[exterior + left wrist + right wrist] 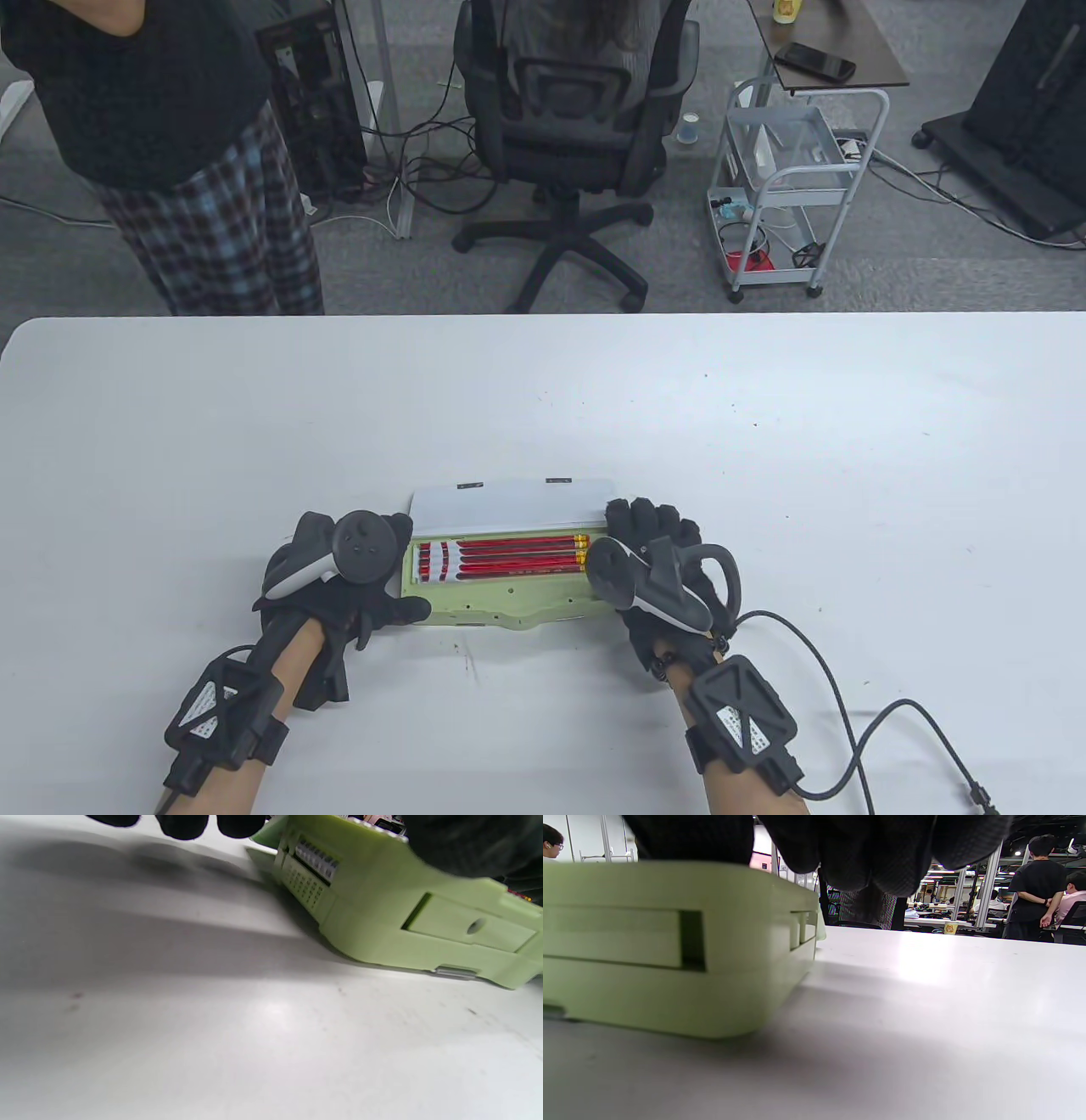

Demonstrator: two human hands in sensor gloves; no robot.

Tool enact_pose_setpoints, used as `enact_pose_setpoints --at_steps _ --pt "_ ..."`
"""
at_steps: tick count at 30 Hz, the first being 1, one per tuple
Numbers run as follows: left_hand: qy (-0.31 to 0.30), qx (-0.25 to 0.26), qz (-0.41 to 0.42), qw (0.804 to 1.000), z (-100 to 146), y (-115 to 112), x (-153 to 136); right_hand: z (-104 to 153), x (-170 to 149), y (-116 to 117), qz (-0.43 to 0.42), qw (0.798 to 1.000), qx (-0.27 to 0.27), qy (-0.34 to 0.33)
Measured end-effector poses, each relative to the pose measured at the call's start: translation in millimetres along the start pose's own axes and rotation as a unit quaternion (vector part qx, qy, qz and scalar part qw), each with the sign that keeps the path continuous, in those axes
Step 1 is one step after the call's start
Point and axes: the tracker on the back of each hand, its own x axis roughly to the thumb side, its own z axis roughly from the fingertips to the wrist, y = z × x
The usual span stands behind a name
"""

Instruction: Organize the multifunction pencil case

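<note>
The left hand (339, 586) is laid over the nine-o'clock end of the pencil case (501, 594), its thumb stretched along the front edge; three fingertips (182, 823) are seen hanging past the end wall, so the end is cupped rather than pinched. The right hand (662, 560) is set at the three-o'clock end, fingers draped loosely over the top corner; whether the wall is actually gripped cannot be told.

The light green case is placed on the white table (764, 441) near its six-o'clock edge, with its white lid (509, 503) raised toward twelve o'clock and red pencils (509, 556) lying in a row inside. Hard, light, smooth plastic is judged, likely to slide, so it is best held by both short ends. The hinged lid and side drawers may shift. A cable (840, 679) trails at four o'clock, well apart; an office chair (568, 136) and cart (789, 187) stand beyond the table.
</note>
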Motion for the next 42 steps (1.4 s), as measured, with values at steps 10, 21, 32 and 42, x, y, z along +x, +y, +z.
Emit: enact_pose_setpoints --at_steps 10,21,32,42 --pt "0.002 -0.001 -0.005 1.000 0.1 0.2 1.8 1.9 -10.2 -6.5 -0.022 1.000 0.020 0.009" --pt "0.004 -0.002 -0.003 1.000 0.6 -0.4 0.8 9.2 -29.4 0.8 -0.143 0.979 0.146 -0.009" --pt "0.002 -0.002 0.004 1.000 0.5 -0.3 -0.6 4.0 -21.7 9.5 -0.138 0.972 0.186 -0.032" --pt "0.063 0.024 0.097 0.993 -8.4 26.6 -23.7 4.8 -23.2 8.2 -0.139 0.968 0.207 -0.031"
